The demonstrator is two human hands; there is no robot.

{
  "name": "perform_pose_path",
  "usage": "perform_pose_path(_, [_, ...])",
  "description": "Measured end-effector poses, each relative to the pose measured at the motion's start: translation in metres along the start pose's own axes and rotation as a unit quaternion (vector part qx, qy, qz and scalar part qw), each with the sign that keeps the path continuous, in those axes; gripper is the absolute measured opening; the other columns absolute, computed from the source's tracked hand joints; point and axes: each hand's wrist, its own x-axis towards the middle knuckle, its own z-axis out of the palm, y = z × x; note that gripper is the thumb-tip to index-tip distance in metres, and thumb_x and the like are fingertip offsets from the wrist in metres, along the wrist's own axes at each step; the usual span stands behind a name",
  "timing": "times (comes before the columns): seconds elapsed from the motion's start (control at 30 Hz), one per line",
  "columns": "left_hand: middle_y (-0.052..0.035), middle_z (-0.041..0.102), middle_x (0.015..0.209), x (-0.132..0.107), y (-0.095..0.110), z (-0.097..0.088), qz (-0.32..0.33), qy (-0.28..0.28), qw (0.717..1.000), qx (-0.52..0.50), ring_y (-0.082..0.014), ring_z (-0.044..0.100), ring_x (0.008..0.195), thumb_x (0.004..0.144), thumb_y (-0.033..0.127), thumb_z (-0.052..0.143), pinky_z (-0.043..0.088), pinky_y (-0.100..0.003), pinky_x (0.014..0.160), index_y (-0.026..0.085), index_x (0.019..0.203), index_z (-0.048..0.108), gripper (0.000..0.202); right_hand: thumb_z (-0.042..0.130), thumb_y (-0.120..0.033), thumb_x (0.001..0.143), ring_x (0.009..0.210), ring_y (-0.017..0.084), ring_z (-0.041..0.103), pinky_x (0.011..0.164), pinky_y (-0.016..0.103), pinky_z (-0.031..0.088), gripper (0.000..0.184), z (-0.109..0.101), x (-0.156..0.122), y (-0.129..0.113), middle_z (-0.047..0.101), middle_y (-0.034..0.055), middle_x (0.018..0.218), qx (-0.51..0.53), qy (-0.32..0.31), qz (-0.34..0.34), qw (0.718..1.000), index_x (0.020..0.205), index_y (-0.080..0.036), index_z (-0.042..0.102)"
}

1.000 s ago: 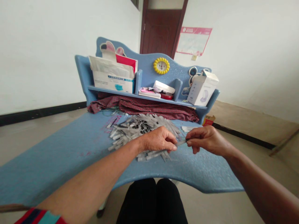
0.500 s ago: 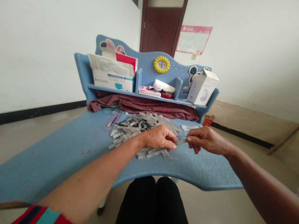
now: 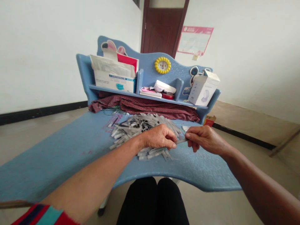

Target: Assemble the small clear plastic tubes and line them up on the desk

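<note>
A heap of several small grey strips (image 3: 138, 126) lies in the middle of the blue desk (image 3: 70, 150). My left hand (image 3: 158, 137) is closed above the near edge of the heap, pinching one end of a single grey strip (image 3: 181, 141). My right hand (image 3: 205, 139) is closed just to its right, pinching the other end of that strip. The strip is held a little above the desk between both hands. A few loose strips (image 3: 152, 153) lie under my left hand.
A red checked cloth (image 3: 150, 107) lies along the back of the desk under a blue shelf (image 3: 140, 97) holding a box of masks (image 3: 114, 82), papers, a white box (image 3: 203, 88) and a yellow clock (image 3: 162, 65). Behind the shelf is a brown door (image 3: 161, 28).
Both hands stay pinched on the strip and have drifted slightly up and left; the right hand has closed in a little toward the left.
</note>
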Motion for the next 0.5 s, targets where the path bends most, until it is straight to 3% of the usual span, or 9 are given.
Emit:
perform_pose_path(0.1, [0.0019, 0.059, 0.058, 0.0004, -0.0004, 0.0006, -0.001, 0.003, 1.0, -0.004, -0.0082, 0.049, 0.054, 0.065, 0.021, 0.065, 0.035, -0.019, 0.051, 0.01, 0.073, 0.069, 0.015, 0.046, -0.042, 0.087, 0.04, 0.008, 0.054, 0.039, 0.018, 0.038, 0.036, 0.0013, 0.0021, 0.0018, 0.058, 0.0004, 0.056, -0.008, 0.012, 0.005, 1.0, 0.064, -0.015, 0.053])
perform_pose_path(0.27, [0.0014, 0.058, 0.057, -0.0004, 0.0028, 0.0009, 0.003, 0.016, 1.0, -0.013, -0.0085, 0.049, 0.054, 0.066, 0.022, 0.064, 0.034, -0.019, 0.05, 0.009, 0.071, 0.069, 0.014, 0.054, -0.044, 0.083, 0.048, 0.01, 0.059, 0.043, 0.019, 0.043, 0.03, 0.0011, 0.0, 0.005, 0.061, 0.0014, 0.064, 0.046, 0.015, -0.008, 0.999, 0.082, -0.015, 0.058])
perform_pose_path(0.5, [0.0022, 0.056, 0.057, -0.0006, 0.003, 0.0022, -0.006, 0.031, 0.999, -0.011, -0.0078, 0.047, 0.054, 0.065, 0.021, 0.064, 0.034, -0.019, 0.05, 0.01, 0.071, 0.067, 0.014, 0.044, -0.053, 0.086, 0.034, 0.007, 0.049, 0.036, 0.017, 0.035, 0.048, 0.0067, 0.0021, 0.0046, 0.053, -0.001, 0.045, -0.019, 0.049, 0.024, 0.998, 0.057, -0.015, 0.052])
